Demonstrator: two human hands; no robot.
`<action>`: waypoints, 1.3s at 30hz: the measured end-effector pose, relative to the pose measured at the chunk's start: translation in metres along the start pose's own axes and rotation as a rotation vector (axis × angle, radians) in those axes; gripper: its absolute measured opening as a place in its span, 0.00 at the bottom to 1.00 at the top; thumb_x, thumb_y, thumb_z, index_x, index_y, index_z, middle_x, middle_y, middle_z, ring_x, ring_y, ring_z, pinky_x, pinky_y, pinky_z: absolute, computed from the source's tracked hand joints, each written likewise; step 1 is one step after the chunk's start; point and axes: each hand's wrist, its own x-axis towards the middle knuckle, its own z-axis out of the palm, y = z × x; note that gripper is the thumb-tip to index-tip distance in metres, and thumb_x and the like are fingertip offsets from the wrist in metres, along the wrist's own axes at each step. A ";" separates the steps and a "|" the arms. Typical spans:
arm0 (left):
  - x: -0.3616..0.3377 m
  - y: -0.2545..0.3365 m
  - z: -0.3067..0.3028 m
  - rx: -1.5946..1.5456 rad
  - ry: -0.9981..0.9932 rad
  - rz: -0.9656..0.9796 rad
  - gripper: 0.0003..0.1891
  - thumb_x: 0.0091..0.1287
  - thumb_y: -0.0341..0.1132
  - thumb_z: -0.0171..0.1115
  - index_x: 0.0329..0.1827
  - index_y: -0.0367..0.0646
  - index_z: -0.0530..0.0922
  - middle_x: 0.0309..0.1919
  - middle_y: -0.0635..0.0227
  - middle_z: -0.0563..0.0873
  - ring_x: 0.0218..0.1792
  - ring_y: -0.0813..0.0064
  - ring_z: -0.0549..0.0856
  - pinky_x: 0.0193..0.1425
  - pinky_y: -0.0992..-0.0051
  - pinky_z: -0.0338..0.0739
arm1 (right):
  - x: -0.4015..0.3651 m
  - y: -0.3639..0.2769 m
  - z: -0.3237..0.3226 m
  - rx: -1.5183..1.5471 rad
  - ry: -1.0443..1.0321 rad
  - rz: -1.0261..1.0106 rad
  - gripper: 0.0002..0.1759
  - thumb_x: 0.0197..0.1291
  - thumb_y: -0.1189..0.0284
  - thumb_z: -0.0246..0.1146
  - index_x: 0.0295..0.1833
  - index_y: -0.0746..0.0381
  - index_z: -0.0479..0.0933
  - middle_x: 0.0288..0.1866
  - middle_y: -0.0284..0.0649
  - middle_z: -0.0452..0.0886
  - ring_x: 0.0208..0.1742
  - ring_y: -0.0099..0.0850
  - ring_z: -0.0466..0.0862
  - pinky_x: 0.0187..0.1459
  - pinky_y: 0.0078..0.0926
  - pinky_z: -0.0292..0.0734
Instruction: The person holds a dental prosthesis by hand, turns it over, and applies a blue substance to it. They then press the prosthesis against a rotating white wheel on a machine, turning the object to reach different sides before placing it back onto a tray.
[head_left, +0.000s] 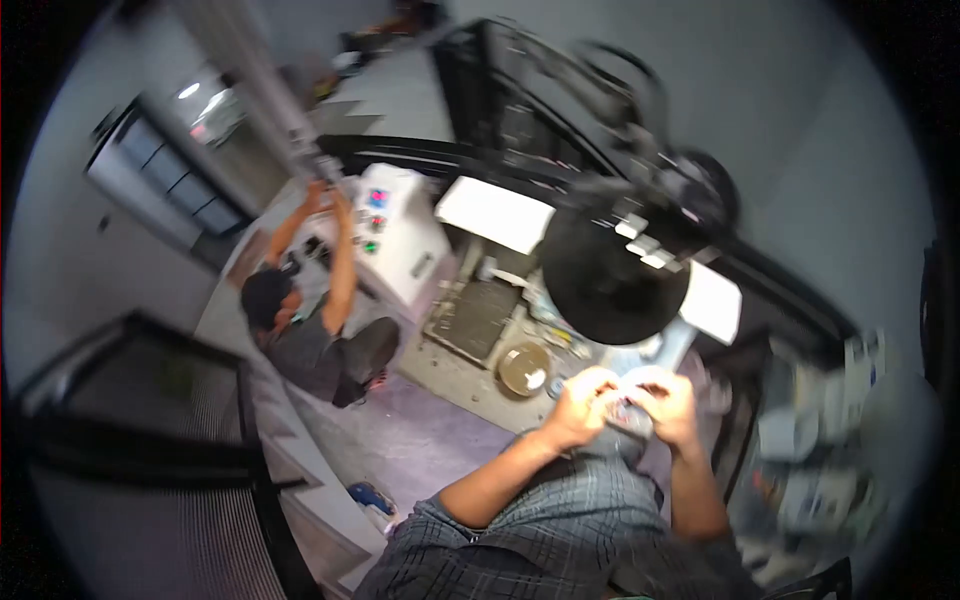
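My left hand [580, 408] and my right hand [665, 405] are raised close together in front of my body, at the near edge of the bench. Both have curled fingers, with the fingertips meeting in a pinch. Bright light washes out the fingertips, so whatever small thing is between them cannot be made out. Just left of my left hand is a round brownish bowl [524, 369] with a shiny surface. Beyond my hands stands a large black disc [615, 270], with white blocks near its upper right edge.
A grey rectangular tray [470, 320] lies left of the disc. White panels [495, 213] flank the disc. Farther left stands a white control box [400, 235] with lit buttons, where another person [310, 330] crouches with raised arms. Boxes and bags [815, 450] crowd the right side.
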 end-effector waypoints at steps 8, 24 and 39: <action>-0.002 0.006 0.016 -0.255 -0.017 -0.238 0.08 0.67 0.18 0.66 0.46 0.33 0.78 0.40 0.65 0.84 0.41 0.77 0.84 0.50 0.77 0.80 | -0.019 0.009 0.001 0.424 0.135 0.174 0.09 0.66 0.79 0.67 0.49 0.72 0.81 0.39 0.42 0.86 0.39 0.26 0.87 0.41 0.23 0.85; 0.010 -0.100 0.090 -0.077 -0.097 -0.472 0.05 0.70 0.21 0.64 0.45 0.35 0.78 0.39 0.64 0.85 0.39 0.81 0.81 0.45 0.81 0.75 | -0.017 0.161 -0.027 0.945 0.356 0.418 0.11 0.67 0.75 0.67 0.51 0.70 0.81 0.43 0.40 0.86 0.37 0.23 0.85 0.38 0.23 0.84; 0.015 -0.201 0.110 0.083 0.055 -0.595 0.05 0.64 0.19 0.64 0.41 0.34 0.82 0.35 0.68 0.87 0.36 0.81 0.83 0.41 0.80 0.76 | 0.016 0.240 -0.013 1.135 0.689 0.436 0.07 0.71 0.68 0.63 0.51 0.57 0.79 0.42 0.32 0.82 0.41 0.23 0.80 0.41 0.31 0.82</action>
